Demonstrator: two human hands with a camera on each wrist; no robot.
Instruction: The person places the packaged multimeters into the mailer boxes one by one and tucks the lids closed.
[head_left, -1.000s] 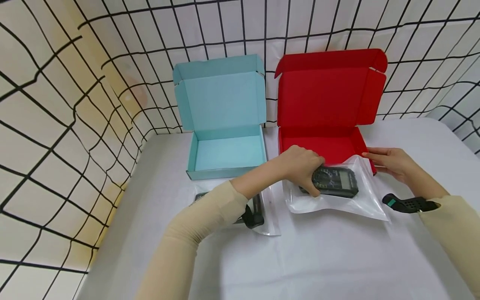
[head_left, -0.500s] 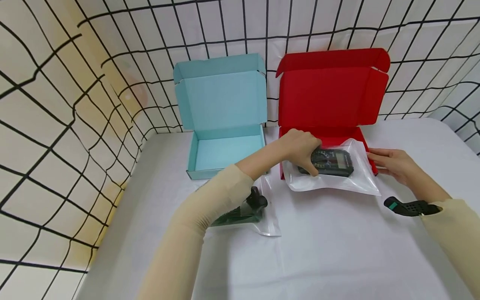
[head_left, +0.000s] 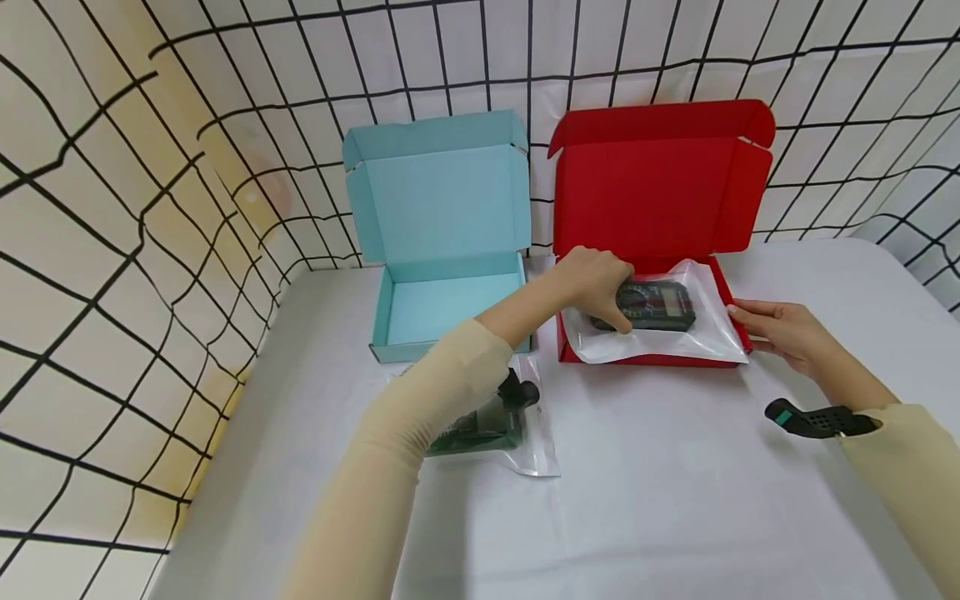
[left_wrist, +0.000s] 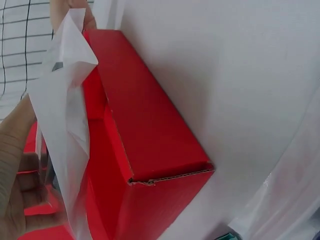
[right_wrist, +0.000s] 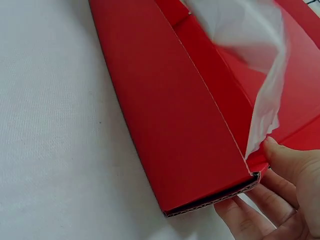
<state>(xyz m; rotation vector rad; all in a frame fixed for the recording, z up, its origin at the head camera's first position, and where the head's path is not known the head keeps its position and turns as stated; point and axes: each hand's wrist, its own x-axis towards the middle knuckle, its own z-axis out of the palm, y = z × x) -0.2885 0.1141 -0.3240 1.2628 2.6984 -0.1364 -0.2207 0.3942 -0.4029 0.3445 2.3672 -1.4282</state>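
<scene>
A black digital multimeter (head_left: 660,305) lies in a clear plastic bag (head_left: 714,321). My left hand (head_left: 592,283) grips its left end over the mouth of the open red cardboard box (head_left: 660,200). The bag overhangs part of the box's front wall. In the left wrist view, the bag (left_wrist: 62,115) is tilted above the box's inside. My right hand (head_left: 783,335) holds the box's right side. The right wrist view has the thumb of that hand (right_wrist: 300,195) at the rim and the fingers outside the wall.
Left of the red box stands an open light-blue box (head_left: 450,308) with nothing visible inside. A second clear bag (head_left: 536,433), holding a dark device and black leads, lies before it, partly hidden by my left sleeve. Black wire grid (head_left: 487,82) rises behind the boxes.
My left hand has carried the bagged multimeter away from me, from in front of the red box to over its inside. The right hand has stayed at the box's right side.
</scene>
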